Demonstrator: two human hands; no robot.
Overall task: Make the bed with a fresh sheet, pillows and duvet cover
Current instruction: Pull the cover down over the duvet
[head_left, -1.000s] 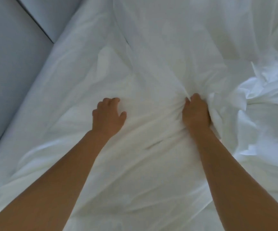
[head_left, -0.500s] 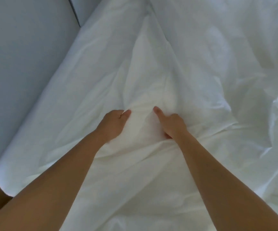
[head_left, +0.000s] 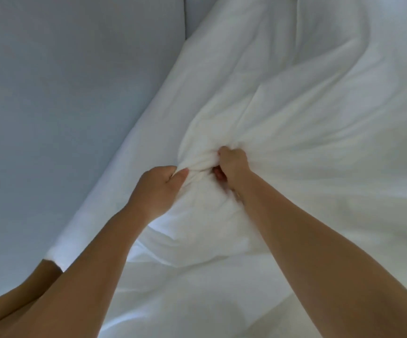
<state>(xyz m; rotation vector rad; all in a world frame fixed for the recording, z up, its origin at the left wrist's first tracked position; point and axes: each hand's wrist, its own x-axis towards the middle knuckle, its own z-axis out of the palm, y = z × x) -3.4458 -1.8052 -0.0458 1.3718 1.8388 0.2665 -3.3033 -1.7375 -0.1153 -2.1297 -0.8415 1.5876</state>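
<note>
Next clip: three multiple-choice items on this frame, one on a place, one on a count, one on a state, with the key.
1. Where is the plain grey-blue panelled surface relative to the crumpled white cloth bedding?
A. Along its left edge
B. Along its right edge
C. Lying on top of it

2. How many hands grip the bedding?
A. None
B. One
C. Two

3. What state is the bedding between the hands?
A. Pulled flat
B. Bunched into a tight gather
C. Folded into a neat square

Key: 1 A, the grey surface fills the picture's left side. 2 C, the left hand and right hand both curl round cloth. 3 B, folds radiate from the gather between the fists.
</note>
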